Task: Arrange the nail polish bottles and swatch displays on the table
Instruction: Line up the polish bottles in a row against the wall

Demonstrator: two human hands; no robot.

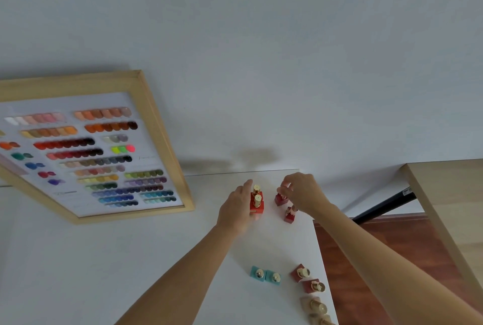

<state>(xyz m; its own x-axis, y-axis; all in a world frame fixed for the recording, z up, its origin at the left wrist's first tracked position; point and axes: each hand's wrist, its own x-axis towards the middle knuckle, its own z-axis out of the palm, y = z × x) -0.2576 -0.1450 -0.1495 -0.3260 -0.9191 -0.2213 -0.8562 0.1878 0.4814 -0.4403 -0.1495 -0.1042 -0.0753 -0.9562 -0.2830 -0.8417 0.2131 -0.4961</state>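
Note:
On the white table [130, 259], two red nail polish bottles with gold caps [257, 200] stand one behind the other near the far edge. My left hand [236, 211] lies flat against their left side with straight fingers. My right hand [300, 192] hovers with curled fingers, pinching the cap of a dark red bottle [280, 199]. Another dark red bottle [290, 214] stands just below that hand. A wood-framed swatch display [86, 152] with rows of coloured nail tips leans against the wall at left.
Two teal bottles [266, 275] stand side by side nearer to me. A row of dark red and beige bottles [311, 290] runs along the table's right edge. Beyond that edge are a wooden floor [366, 259] and a light wooden table [449, 207].

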